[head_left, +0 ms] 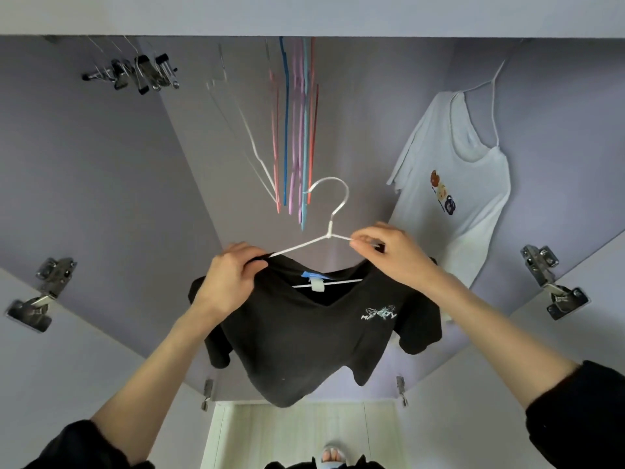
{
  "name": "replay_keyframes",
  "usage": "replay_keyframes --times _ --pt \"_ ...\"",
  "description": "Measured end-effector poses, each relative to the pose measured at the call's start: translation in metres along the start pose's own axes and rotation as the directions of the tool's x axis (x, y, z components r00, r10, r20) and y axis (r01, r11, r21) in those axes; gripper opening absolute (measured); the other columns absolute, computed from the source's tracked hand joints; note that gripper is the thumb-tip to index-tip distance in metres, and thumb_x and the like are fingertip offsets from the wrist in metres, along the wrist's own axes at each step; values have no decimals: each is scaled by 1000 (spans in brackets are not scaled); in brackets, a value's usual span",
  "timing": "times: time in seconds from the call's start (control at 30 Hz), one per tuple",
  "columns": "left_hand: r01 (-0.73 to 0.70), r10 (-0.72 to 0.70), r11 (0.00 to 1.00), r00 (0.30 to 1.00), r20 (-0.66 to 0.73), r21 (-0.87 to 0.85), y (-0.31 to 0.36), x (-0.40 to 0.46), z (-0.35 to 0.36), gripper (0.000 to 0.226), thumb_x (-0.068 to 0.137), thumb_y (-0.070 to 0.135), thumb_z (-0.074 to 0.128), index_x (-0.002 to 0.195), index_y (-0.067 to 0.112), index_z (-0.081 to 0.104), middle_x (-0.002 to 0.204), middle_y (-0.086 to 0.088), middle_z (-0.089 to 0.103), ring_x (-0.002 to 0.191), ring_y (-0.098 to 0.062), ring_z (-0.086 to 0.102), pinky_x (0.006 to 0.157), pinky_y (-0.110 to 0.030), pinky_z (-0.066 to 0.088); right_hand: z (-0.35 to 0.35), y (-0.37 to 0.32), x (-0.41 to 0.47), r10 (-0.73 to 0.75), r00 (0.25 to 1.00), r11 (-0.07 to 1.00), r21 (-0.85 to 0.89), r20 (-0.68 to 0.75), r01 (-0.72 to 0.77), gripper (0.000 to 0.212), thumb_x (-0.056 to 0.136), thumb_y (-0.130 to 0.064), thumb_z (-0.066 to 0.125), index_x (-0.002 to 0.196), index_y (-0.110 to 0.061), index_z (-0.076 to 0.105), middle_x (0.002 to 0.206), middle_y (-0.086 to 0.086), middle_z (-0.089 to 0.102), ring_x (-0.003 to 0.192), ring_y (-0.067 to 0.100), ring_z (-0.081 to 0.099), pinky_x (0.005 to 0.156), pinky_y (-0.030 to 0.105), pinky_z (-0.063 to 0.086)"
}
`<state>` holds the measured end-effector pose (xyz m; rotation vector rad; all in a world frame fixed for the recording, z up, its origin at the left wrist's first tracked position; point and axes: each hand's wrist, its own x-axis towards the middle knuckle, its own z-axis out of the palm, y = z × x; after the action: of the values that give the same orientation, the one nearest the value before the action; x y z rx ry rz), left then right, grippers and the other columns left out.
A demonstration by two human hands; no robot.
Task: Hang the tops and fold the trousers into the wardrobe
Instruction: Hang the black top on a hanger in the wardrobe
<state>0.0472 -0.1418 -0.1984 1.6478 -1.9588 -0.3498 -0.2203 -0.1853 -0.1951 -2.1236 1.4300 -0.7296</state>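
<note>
So we're standing in front of the open wardrobe [101, 164], lilac inside, with a white tee [473, 184] already hung up on the right and a bunch of empty coloured hangers [297, 130] dangling in the middle. Our black tee [304, 340] is out in front of the wardrobe, draped on a thin white hanger [329, 231] and not on the rail yet. It looks soft and floppy, light too, so it'll sag and slide off a skinny wire arm pretty easily if we tilt it. Left hand [230, 279] has its grip pinched on the left shoulder of the black tee, right hand [389, 248] is pinching the hanger's right arm near the neck. For the lift we'd probably grab the stiff bit just under the hook, since the fabric gives us nothing solid.
</note>
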Motion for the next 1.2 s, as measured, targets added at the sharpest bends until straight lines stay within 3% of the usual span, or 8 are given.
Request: replay_keyframes --times 0.1,0.4,0.53,0.63,0.7,0.83,1.03,1.2 --pt "66 -67 998 996 -57 -25 -16 1 -14 17 91 2 57 103 1 69 100 -13 67 98 -29 58 77 -15 31 -12 25 -7 87 996 988 -126 18 -84 31 93 -26 57 118 -9 64 113 1 65 108 17 59 90 21 39" --pt "123 -122 992 990 -68 9 -35 -2 -17 18 94 7 53 105 5 67 101 -9 67 95 -27 59 77 -25 37 -18 35 -4 123 966 992 47 -229 -115 21 91 -14 59 91 5 69 77 12 68 78 33 61 74 33 46" --pt "113 -120 989 990 -76 -92 -33 0 -17 16 93 7 54 103 6 67 93 3 63 89 -17 57 72 -12 31 -19 33 -8 20 997 985 -170 -79 -33 24 90 -18 62 110 -5 68 103 4 68 92 19 61 86 30 46" --pt "117 -124 982 991 -40 -147 -30 4 -13 14 93 10 55 101 10 66 85 3 64 82 -17 58 69 -18 38 -18 24 -7 -12 1000 980 -199 2 12 13 88 -24 65 84 -12 66 86 -5 58 75 18 54 75 34 44" --pt "146 -147 972 989 10 -184 -30 8 -10 11 92 11 57 98 13 66 80 3 64 77 -14 59 70 -18 42 -18 20 -8 46 999 992 -121 21 -43 23 88 -26 64 68 -21 54 74 -8 50 66 15 49 67 31 39" --pt "206 -184 953 976 119 -220 -29 7 5 9 87 11 65 90 19 65 78 14 63 76 1 58 66 -3 38 -15 25 -26 167 985 982 -91 38 -163 20 91 -25 61 77 -11 60 75 3 55 70 18 50 66 30 35" --pt "255 -211 965 890 404 -58 -21 3 41 18 94 10 53 103 14 69 99 2 66 95 -12 59 84 -17 38 -27 41 -56 414 885 906 -193 213 -377 20 94 -27 55 88 -9 62 75 -2 51 72 14 48 69 29 36" --pt "94 -56 991 934 354 -90 9 20 49 21 95 12 51 107 6 68 108 -4 69 96 -19 63 81 -19 41 -52 44 -63 593 773 799 -277 224 -533 26 95 -25 51 96 -3 63 80 2 53 80 19 53 67 27 37"
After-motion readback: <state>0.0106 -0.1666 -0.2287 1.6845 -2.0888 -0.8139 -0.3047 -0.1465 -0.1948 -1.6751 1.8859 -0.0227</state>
